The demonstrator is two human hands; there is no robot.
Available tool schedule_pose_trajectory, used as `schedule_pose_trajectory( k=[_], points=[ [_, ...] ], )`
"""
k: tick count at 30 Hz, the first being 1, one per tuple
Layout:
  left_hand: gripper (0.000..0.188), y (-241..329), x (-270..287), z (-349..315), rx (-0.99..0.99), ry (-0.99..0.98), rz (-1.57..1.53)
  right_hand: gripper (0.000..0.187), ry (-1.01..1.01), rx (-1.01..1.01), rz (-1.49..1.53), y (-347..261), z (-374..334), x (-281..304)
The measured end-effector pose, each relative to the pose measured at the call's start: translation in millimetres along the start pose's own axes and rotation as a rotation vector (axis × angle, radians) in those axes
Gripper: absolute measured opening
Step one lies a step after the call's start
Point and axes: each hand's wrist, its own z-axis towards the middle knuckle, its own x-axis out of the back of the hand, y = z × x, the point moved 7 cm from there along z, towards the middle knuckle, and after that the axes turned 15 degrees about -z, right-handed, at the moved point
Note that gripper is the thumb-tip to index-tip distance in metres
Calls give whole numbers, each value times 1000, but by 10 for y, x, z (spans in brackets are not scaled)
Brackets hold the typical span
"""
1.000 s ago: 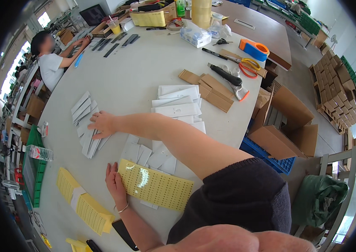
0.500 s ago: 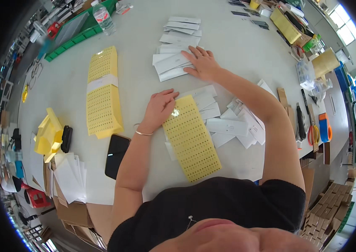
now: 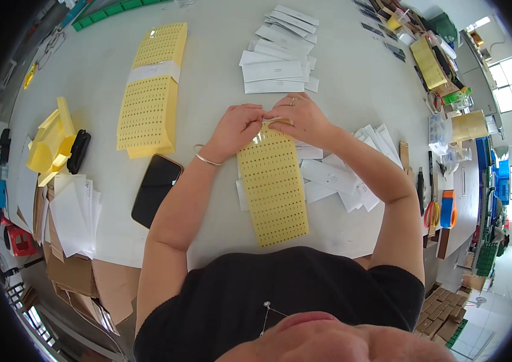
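Observation:
A yellow sheet (image 3: 273,193) with rows of small dark printed marks lies in front of me. My left hand (image 3: 239,128) is closed at its far left corner, fingers bent and thumb against the edge. My right hand (image 3: 302,120), with a ring on it, pinches the same far edge from the right. The fingertips of both hands nearly meet, and a narrow pale strip shows between them. Just beyond lies a spread stack of white slips (image 3: 274,71). More loose white slips (image 3: 334,175) lie partly under the sheet and my right forearm.
A thick stack of yellow sheets (image 3: 145,114) with a white band lies to the left. Nearer are a phone (image 3: 156,190), a black case (image 3: 78,151), a folded yellow piece (image 3: 51,145) and white papers (image 3: 75,211). Orange-and-blue tape (image 3: 448,209) stands at the right.
My right hand has come back from the white slips to the sheet's far edge. My left hand has closed in beside it, and the sheet lies straighter. The whole view has shifted.

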Motion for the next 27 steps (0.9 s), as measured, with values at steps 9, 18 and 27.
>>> schedule_pose_trajectory(
  k=[9,18,27],
  points=[
    [20,15,1,-22,-24,33,34,12,210,92,-184,-179,-16,39],
    [14,-14,23,-31,-65,101,16,3,185,-165,20,663,354,97],
    [12,15,23,-6,-36,81,11,13,47,-309,-248,1022,662,-182]
  ],
)
